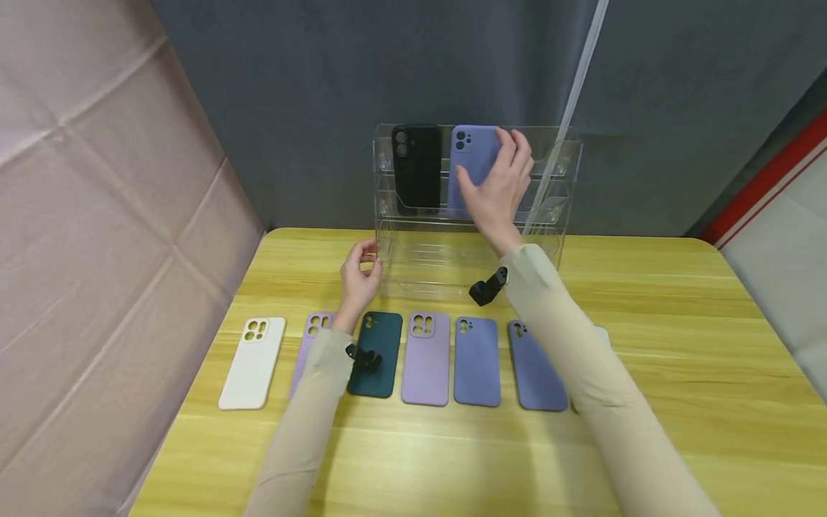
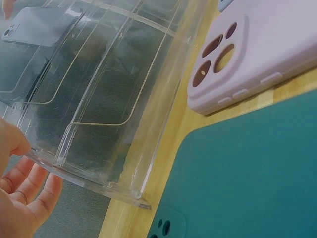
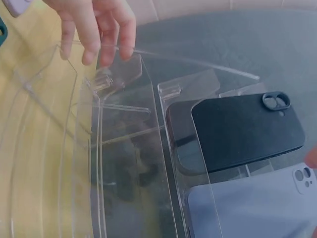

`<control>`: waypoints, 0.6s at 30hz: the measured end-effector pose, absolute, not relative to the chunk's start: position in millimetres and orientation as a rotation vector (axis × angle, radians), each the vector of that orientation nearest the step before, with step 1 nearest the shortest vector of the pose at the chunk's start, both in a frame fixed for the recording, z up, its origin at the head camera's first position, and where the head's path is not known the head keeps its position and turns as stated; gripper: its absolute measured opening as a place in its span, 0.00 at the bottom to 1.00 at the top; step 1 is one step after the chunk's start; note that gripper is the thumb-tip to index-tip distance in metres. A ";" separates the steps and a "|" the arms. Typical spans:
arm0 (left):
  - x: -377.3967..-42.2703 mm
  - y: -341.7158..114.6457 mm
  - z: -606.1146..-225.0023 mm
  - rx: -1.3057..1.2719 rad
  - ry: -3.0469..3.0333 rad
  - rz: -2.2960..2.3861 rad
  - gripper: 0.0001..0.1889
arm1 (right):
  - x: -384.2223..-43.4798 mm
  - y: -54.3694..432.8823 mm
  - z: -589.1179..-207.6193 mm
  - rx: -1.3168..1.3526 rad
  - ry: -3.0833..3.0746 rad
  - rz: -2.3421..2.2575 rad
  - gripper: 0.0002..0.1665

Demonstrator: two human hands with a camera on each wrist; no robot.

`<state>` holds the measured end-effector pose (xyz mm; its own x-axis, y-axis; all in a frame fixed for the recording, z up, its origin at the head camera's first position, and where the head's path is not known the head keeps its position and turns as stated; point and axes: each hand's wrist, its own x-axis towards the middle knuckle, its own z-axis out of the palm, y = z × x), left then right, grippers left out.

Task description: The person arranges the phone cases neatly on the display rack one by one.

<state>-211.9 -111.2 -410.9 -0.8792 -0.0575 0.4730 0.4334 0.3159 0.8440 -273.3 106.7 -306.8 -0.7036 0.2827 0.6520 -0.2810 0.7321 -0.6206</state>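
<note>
A clear acrylic display rack with stepped tiers stands at the back of the table. On its top tier, a black phone case leans beside a lavender-blue phone case. My right hand spans the lavender-blue case, thumb at its left edge and fingers at its upper right. Only fingertips of that hand show in the right wrist view. My left hand pinches the rack's left side edge; in the left wrist view the thumb and curled fingers lie on either side of the panel.
In front of the rack lies a row of phone cases: white, purple, dark green, lilac and two blue ones. My right sleeve partly covers the row's right end. A grey curtain hangs behind.
</note>
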 end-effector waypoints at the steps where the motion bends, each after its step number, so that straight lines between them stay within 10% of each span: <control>1: -212.0 -111.3 -410.9 -0.330 -2.174 -1.590 0.17 | -270.6 108.0 -307.7 0.014 -2.152 0.939 0.39; 18: -213.3 -112.9 -411.6 -0.324 -2.189 -1.584 0.16 | -231.8 131.3 -329.7 0.098 -2.060 0.994 0.38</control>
